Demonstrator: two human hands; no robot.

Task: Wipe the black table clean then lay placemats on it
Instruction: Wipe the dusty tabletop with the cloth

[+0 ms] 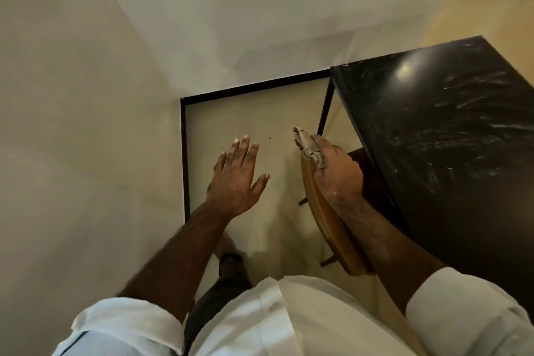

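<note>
The black table (450, 136) fills the right side of the head view, its glossy top marked with pale wipe streaks and a light glare. My right hand (335, 170) is shut on a crumpled beige cloth (307, 144), held off the table's left edge above a chair back. My left hand (237, 179) hovers open over the floor, fingers spread, holding nothing. No placemats are in view.
A brown wooden chair (326, 222) stands tucked against the table's left side, under my right forearm. Cream walls close in on the left and ahead, with a dark skirting line (185, 153) along the pale floor. My foot (231, 260) shows below.
</note>
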